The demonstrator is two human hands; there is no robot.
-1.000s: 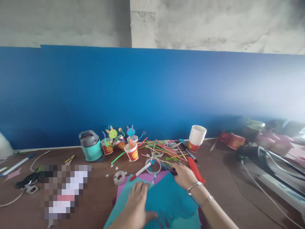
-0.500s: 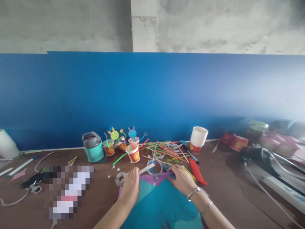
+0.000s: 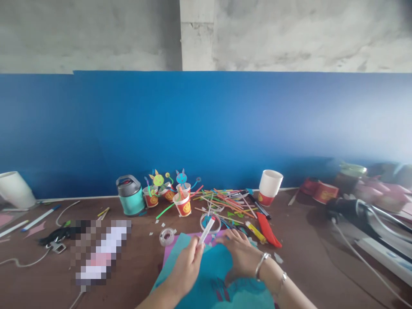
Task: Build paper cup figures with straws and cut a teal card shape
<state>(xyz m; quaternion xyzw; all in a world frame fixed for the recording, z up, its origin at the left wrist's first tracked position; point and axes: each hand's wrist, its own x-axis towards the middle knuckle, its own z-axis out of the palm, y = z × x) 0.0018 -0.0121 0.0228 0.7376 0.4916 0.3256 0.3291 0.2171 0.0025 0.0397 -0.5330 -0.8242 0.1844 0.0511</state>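
My left hand (image 3: 186, 266) is closed around a white marker (image 3: 206, 231) with a red end, which points up and away. It hovers over or rests on the blue paper (image 3: 193, 296); which of these I cannot tell. My right hand (image 3: 240, 253) is over the same paper, thumb spread from the fingers, fingertips near its far edge. Dark looping pen lines mark the paper, partly hidden by my right hand. Beneath it, a purple sheet (image 3: 169, 253) shows along the far and left edges. A large tape roll (image 3: 210, 222) lies just beyond the marker's tip.
Behind the paper lies a pile of coloured straws (image 3: 225, 201). Decorated paper cups (image 3: 182, 204) and a teal flask (image 3: 131, 199) stand left of it. A small tape roll (image 3: 167, 237), yellow utility knife (image 3: 255, 233), red pointed object (image 3: 268, 231) and stacked cups (image 3: 270, 189) surround the work area.
My left hand has moved right and nearer to me, and the marker now points more steeply away. My right thumb has spread from the fingers. The blue paper's far-left part has shifted.
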